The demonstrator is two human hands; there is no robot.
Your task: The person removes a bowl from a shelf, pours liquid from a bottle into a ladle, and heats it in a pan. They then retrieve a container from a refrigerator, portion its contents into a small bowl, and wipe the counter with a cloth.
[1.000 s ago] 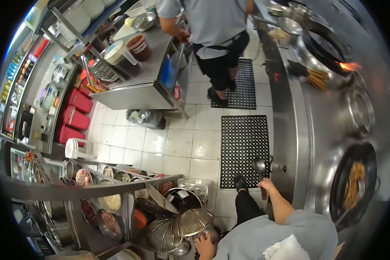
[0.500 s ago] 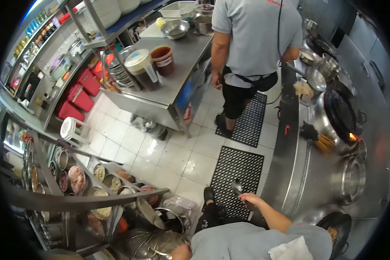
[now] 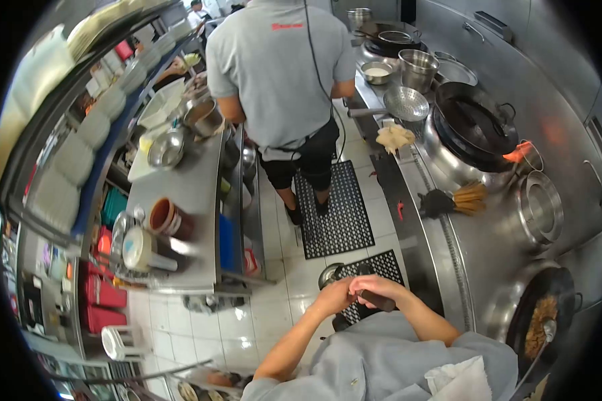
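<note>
Both my hands meet low in the middle of the head view, in front of my body. My right hand (image 3: 383, 289) is closed round the dark handle of a ladle (image 3: 376, 300). Its metal bowl shows just beyond my left hand (image 3: 338, 297), whose fingers are curled at the shaft; part of their grip is hidden. To my right, a wok (image 3: 563, 286) contains browned food, and a metal utensil (image 3: 548, 329) rests in it.
A co-worker (image 3: 281, 73) stands ahead with their back turned, on a black mat (image 3: 334, 207). Along the right run a big wok (image 3: 475, 127) beside a flame, a perforated skimmer (image 3: 406, 103) and a brush (image 3: 468, 199). A steel table (image 3: 201, 234) with jugs stands left.
My left hand has come up from the lower left to meet my right hand at the ladle. The view has turned rightward, and the co-worker has stepped farther ahead.
</note>
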